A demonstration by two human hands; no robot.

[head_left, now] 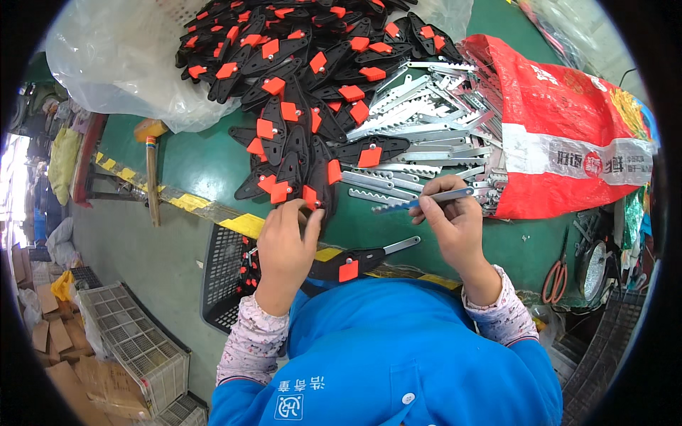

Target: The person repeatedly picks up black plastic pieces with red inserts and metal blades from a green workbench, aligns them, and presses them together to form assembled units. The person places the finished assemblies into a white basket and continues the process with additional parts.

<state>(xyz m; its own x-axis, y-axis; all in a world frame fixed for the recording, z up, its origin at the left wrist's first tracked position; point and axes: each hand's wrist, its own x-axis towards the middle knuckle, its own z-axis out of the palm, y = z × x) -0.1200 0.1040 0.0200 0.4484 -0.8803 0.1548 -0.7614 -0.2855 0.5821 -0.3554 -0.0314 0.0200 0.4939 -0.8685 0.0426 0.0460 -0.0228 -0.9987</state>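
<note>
My right hand (452, 226) pinches a toothed metal strip (408, 204) between thumb and fingers, holding it nearly level above the table. At the near edge of a pile of black plastic parts with red tabs (284, 71), my left hand (284, 238) has its thumb and fingers closed on one black plastic part (323, 201). Right in front of my body lies another black part (366, 260), with a metal strip (403, 245) sticking out of its right end. A heap of loose toothed metal strips (433, 117) spreads between the pile and a red sack.
The red sack (561, 106) lies at the right on the green table (192, 153). A mallet (151, 163) rests at the left edge, clear plastic bags (135, 64) behind it. Orange-handled scissors (556, 278) are at the right. A dark basket (222, 273) stands below the table edge.
</note>
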